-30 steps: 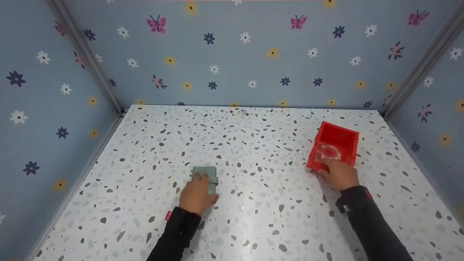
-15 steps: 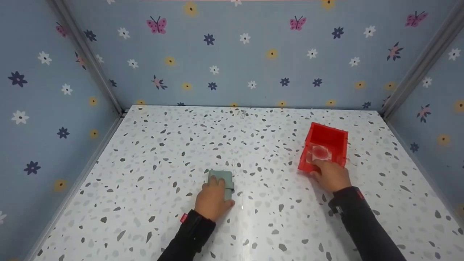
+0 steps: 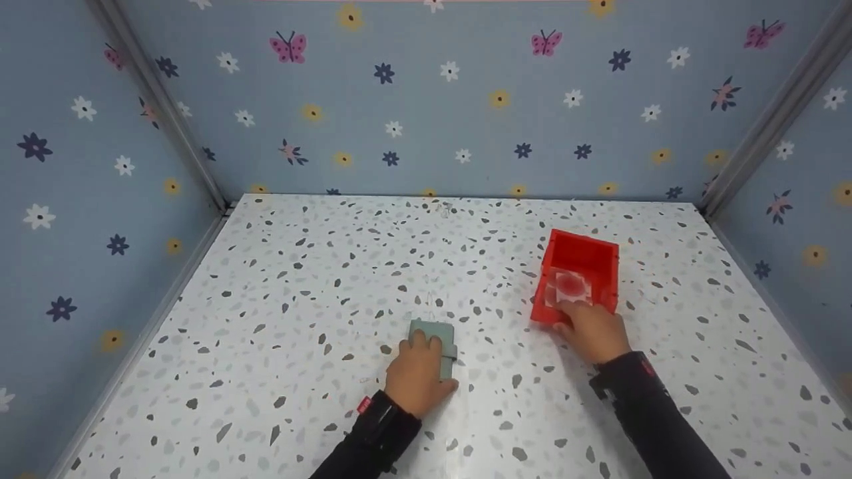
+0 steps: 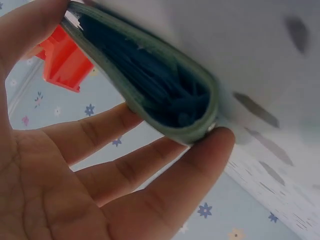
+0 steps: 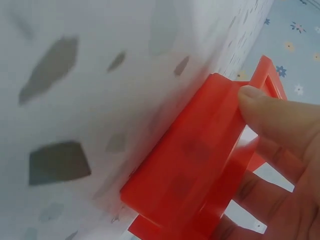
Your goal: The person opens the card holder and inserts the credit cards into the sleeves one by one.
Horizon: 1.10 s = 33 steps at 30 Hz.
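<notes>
A small grey-green wallet [image 3: 446, 330] with a snap strap lies on the speckled table under my left hand [image 3: 416, 379]. In the left wrist view, thumb and fingers span the wallet [image 4: 212, 95] edge to edge, and dark blue leaves show inside its fold. My right hand [image 3: 594, 334] grips the near wall of an open red box [image 3: 584, 239]. The right wrist view has the thumb on the outside of the red box [image 5: 185, 150], the other fingers on the far side of that wall. Inside it lies a clear and white piece with a round red patch [image 3: 571, 285].
The white table [image 3: 319, 253] has a grey speckled pattern. Blue flowered panels [image 3: 426, 100] stand behind it and on both sides, joined by grey metal posts [image 3: 163, 106] at the corners.
The wallet has slid right and slightly nearer under my left hand. My right hand has drawn the red box leftward and a little nearer, so the two are closer together.
</notes>
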Motion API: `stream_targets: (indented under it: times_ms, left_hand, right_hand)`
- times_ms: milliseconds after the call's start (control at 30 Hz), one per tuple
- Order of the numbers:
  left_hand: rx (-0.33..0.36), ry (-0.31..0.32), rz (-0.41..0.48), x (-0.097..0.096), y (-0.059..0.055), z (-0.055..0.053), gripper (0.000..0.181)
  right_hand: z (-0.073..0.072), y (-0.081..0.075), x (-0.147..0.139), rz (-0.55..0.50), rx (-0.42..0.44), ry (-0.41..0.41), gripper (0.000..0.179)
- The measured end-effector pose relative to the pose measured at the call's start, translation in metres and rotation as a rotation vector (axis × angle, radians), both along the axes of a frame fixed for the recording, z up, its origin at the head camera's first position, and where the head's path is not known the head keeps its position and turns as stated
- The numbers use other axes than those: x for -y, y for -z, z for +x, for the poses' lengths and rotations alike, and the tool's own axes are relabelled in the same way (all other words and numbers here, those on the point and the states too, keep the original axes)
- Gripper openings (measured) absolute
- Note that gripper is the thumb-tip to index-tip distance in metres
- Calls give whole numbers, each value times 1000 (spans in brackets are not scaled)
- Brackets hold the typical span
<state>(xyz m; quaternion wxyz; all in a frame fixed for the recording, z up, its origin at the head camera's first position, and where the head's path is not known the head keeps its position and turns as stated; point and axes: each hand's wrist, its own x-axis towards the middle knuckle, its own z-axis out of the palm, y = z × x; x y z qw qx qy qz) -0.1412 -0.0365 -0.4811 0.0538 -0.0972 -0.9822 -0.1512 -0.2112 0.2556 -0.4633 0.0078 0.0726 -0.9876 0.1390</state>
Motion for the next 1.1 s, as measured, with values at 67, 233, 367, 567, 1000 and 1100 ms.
stream_targets:
  times_ms: [67, 233, 367, 567, 1000, 1100]
  left_hand:
    - [5, -7, -11, -4, 0, 1, 67]
    - [-13, 8, -36, -13, 1, 2, 69]
    - [-55, 31, -46, -20, 2, 2, 67]
    - [-65, 37, -55, -28, 2, 4, 63]
    - [-53, 54, -75, -34, 0, 7, 65]
    - [-47, 48, -76, -34, 0, 7, 65]
  right_hand:
    - [2, 0, 3, -3, 9, -2, 39]
    - [8, 1, 10, -1, -6, -27, 41]
    - [11, 3, 14, 6, -31, -45, 38]
    - [15, 4, 18, 1, -69, -68, 35]
    - [25, 6, 22, -19, -69, -76, 36]
    - [27, 7, 24, -19, -62, -68, 38]
